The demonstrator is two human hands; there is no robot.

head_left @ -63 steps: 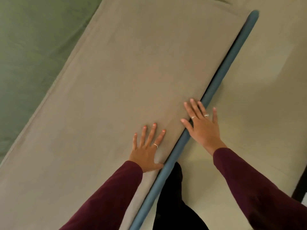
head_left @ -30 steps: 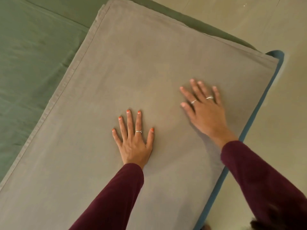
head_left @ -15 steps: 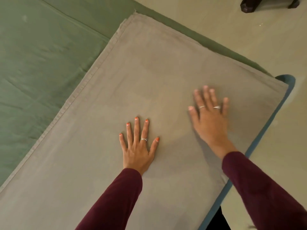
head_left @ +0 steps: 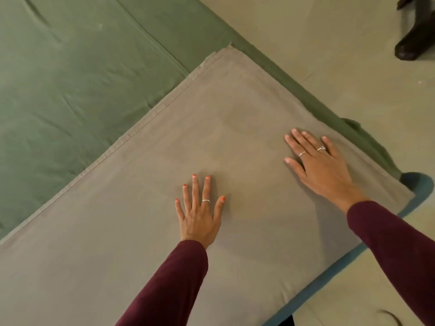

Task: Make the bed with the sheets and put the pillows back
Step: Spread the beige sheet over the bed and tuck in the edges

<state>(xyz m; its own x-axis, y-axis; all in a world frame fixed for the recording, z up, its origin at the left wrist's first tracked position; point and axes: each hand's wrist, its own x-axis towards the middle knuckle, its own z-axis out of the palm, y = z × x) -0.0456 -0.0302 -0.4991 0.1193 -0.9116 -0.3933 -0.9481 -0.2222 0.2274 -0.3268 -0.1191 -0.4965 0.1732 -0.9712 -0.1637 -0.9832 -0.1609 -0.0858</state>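
A taupe-grey top sheet (head_left: 164, 161) lies flat over the near part of the bed, its hemmed edge running diagonally from lower left to upper middle. Beyond it a green fitted sheet (head_left: 75, 74) covers the mattress. My left hand (head_left: 200, 212) presses flat on the grey sheet with fingers straight and spread. My right hand (head_left: 320, 163) also lies flat on it, near the sheet's right corner. Both arms wear dark red sleeves. No pillows show in the head view.
A blue bed frame edge (head_left: 329, 278) runs along the right side of the mattress and curves round its corner. Beige floor (head_left: 353, 67) lies to the right. A dark furniture leg (head_left: 412, 43) stands at the top right.
Both hands slid from the sheet's right edge inward and forward across it, staying flat. The view shifted up along the bed, bringing more green sheet and the corner into sight.
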